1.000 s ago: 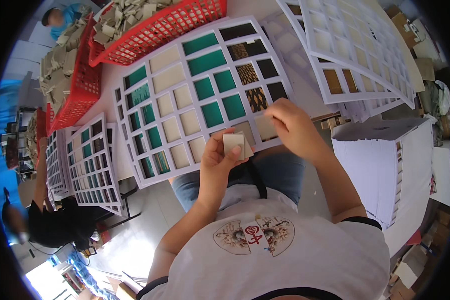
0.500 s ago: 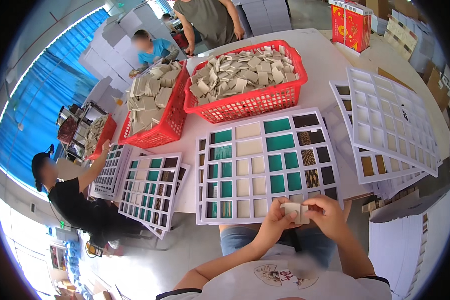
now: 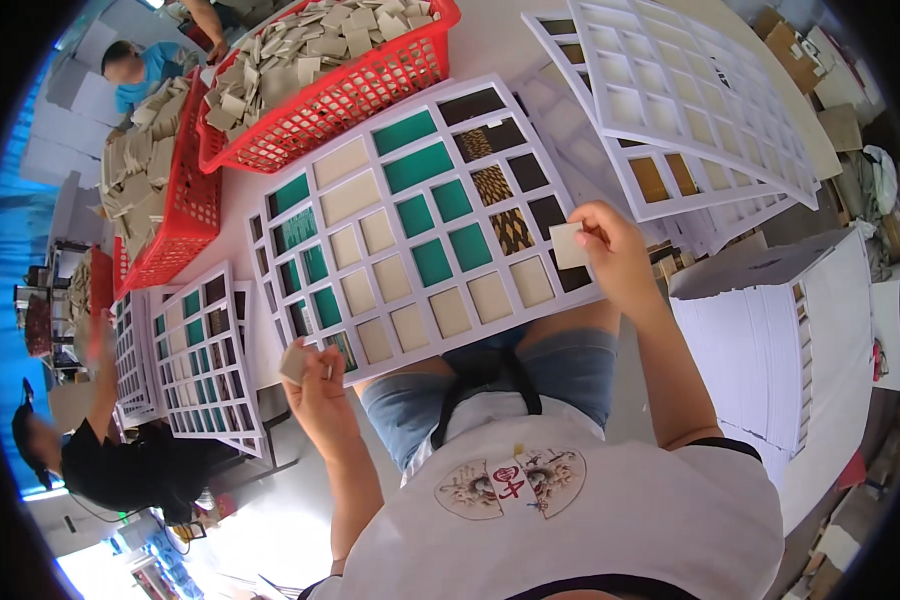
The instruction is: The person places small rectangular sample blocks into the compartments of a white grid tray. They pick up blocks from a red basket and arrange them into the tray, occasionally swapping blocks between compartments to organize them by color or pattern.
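A white grid board [image 3: 435, 347] lies at the table edge before me, its cells showing teal, beige, dark and patterned squares. My right hand [image 3: 613, 258] is closed on a flat beige square piece [image 3: 569, 246], pinched between thumb and fingers. It is held over the dark column at the board's right edge. Off the lower left corner of the board, my left hand [image 3: 322, 400] grips more beige square pieces [image 3: 292, 362]; I cannot tell how many. Cells in the board's near row [image 3: 490, 297] show beige.
Behind the board stands a red basket [image 3: 335, 105] heaped with beige pieces, with a second red basket [image 3: 175, 225] to its left. White grid boards [image 3: 620, 100] are stacked at right. More boards [image 3: 205, 375] lie at left, near a person in black [image 3: 120, 465]. Another person wears blue [image 3: 155, 75].
My hands have moved apart from their meeting point at the board's near edge, each keeping beige pieces. The right went up over the board, the left to its lower left corner. The view has shifted.
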Motion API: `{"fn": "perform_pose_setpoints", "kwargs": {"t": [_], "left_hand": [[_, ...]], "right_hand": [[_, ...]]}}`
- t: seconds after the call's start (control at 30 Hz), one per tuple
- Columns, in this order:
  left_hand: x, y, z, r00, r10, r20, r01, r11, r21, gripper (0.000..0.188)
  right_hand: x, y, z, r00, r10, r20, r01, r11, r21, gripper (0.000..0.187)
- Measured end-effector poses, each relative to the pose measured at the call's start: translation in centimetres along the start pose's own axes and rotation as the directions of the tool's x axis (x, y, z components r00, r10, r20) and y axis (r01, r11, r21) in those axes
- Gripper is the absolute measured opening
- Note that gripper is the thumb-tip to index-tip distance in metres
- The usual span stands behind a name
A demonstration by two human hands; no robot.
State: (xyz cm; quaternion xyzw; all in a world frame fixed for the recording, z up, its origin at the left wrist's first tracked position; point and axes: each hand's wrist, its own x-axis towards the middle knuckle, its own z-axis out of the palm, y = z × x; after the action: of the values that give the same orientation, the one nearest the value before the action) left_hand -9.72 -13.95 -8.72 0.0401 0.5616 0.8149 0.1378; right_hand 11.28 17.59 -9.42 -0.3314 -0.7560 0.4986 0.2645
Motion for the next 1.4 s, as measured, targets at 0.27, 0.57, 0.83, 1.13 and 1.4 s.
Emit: {"fn": "perform_pose_setpoints", "kwargs": {"t": [0.27,0.57,0.83,1.13,1.4], "left_hand": [[2.7,1.5,-7.0,0.969,0.154,-0.194,-0.151,0.988,0.031,0.015],[5.7,3.5,-29.4,0.343,0.848,-0.404,0.113,0.39,0.914,0.033],[4.8,2.4,-35.5,0.643,0.214,-0.735,0.321,0.796,0.513,0.027],[1.9,5.6,-30.0,0.792,0.036,-0.609,0.125,0.967,0.22,0.022],[0.0,2.5,-25.3,0.811,-0.048,-0.583,0.041,0.999,-0.025,0.016]], "right_hand": [[-0.6,0.1,-0.6,0.994,-0.102,0.048,0.108,0.986,-0.124,0.015],[-5.7,-1.7,0.6,0.917,-0.252,0.31,0.393,0.437,-0.809,0.049],[-2.3,-5.8,3.6,0.853,-0.402,0.333,0.522,0.669,-0.529,0.031],[-2.9,-15.7,30.9,0.58,-0.422,0.697,0.178,0.9,0.397,0.042],[-4.8,-17.3,48.6,0.658,0.172,0.733,0.243,0.873,-0.423,0.083]]}}
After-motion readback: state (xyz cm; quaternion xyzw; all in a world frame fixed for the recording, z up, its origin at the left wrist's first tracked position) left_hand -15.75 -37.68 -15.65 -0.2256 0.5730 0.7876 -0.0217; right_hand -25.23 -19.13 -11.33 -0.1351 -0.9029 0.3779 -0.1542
